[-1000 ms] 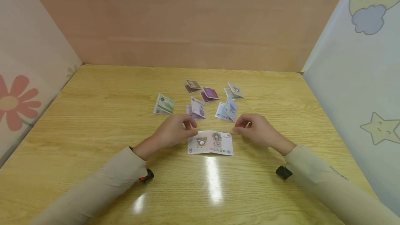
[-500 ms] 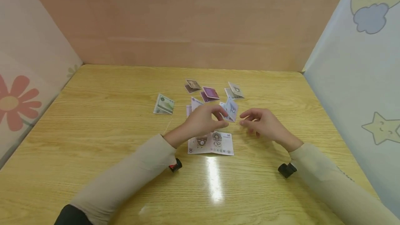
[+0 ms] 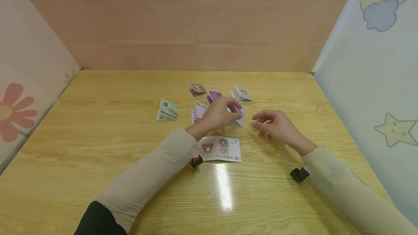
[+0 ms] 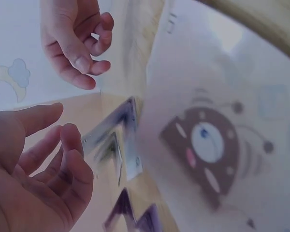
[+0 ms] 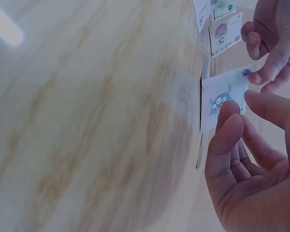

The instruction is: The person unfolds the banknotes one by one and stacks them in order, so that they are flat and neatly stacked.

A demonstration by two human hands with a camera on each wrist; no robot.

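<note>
My left hand is over a folded blue play banknote, fingers loosely bent. In the right wrist view its fingertips come close to the top corner of that blue note; whether they touch it I cannot tell. Just right of the note is my right hand, fingers relaxed and holding nothing. Below the hands lies a creased 20 banknote, spread open on the table, its left end hidden by the left wrist. A folded lilac note is partly hidden behind the left hand.
Further back stand a folded brown note, a magenta note and a pale grey note. A folded green note stands to the left. Paper-covered walls bound the wooden table behind and at both sides.
My left hand has moved right and away from me, from the 20 note's left edge to the blue note. The right hand has shifted slightly off the 20 note's right corner, its fingers loosening.
</note>
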